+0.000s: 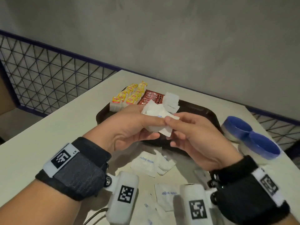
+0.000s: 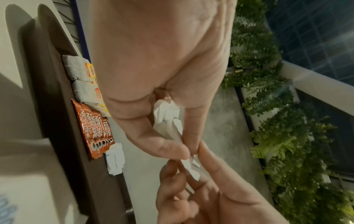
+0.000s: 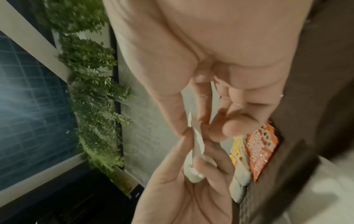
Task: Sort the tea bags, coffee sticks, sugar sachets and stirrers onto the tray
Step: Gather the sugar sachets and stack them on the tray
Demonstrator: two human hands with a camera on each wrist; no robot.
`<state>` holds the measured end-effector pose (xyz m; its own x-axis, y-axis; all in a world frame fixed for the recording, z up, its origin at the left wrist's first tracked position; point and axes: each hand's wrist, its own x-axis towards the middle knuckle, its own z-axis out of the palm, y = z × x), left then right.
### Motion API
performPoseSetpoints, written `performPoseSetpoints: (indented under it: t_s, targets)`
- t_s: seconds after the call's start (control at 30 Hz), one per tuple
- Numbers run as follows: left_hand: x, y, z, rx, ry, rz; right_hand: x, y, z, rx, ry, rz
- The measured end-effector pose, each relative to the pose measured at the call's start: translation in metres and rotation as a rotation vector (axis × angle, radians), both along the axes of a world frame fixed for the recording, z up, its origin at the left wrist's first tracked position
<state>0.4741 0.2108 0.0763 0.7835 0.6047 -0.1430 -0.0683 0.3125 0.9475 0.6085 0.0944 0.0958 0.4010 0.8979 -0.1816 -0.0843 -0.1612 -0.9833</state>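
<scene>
Head | left hand (image 1: 128, 127), right hand (image 1: 191, 135) grips pinch sugar sachets (image 1: 155, 114) above tray (image 1: 203, 111)

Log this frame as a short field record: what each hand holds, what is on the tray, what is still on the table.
left hand: grips a bunch of sugar sachets
right hand: pinches the same bunch at its near edge
tray: tea bags, coffee sticks, a sachet pile side by side
table: loose sachets near the wrists; blue containers at right
stirrers: none seen
</scene>
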Motion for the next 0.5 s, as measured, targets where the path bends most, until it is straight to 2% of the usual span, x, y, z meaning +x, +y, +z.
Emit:
performPoseSetpoints:
  t_s: [0.17, 0.3, 0.5]
  targets:
    - [0.004, -0.009, -0.001, -0.024, 0.069, -0.079, -0.004, -0.022, -0.028, 0.086, 0.257, -0.260]
    - [0.004, -0.015, 0.001, -0.040, 0.097, -0.135, 0.000, -0.033, -0.031, 0.095, 0.236, -0.309]
    - [0.003, -0.016, 0.002, 0.002, 0.102, -0.138, 0.007, -0.042, -0.024, 0.235, 0.377, -0.407]
